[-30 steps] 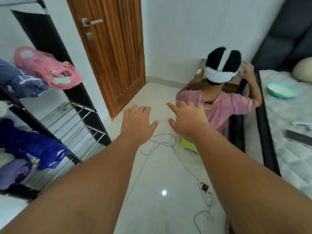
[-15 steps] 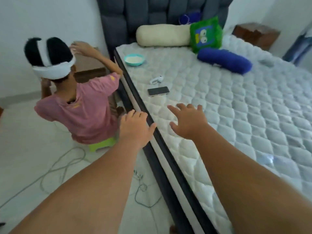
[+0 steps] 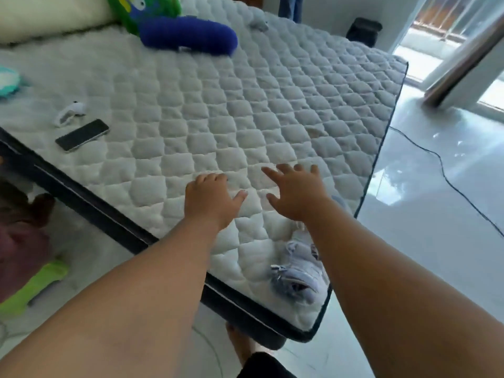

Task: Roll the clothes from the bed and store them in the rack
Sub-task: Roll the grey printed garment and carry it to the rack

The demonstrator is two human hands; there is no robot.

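A pale lilac-grey garment (image 3: pixel 298 271) lies crumpled on the near corner of the white quilted mattress (image 3: pixel 245 110), partly hidden under my right forearm. My left hand (image 3: pixel 211 199) and my right hand (image 3: pixel 296 190) hover side by side above the mattress, beyond the garment, fingers spread and holding nothing. A small grey cloth item (image 3: pixel 257 24) lies at the far edge of the bed. The rack is out of view.
On the bed lie a black phone (image 3: pixel 81 135), a white controller (image 3: pixel 71 112), a teal bowl (image 3: pixel 8 81), a blue bolster (image 3: pixel 188 35), a green cushion (image 3: pixel 141 9) and a cream bolster (image 3: pixel 51 15). A person in pink (image 3: pixel 20 236) sits at the left on a green stool (image 3: pixel 32 285). A black cable (image 3: pixel 447 175) crosses the glossy floor on the right.
The view has swung right, from the rack and door across the seated person to the bed. Both hands stayed outstretched and open, and now hang over the mattress near the garment.
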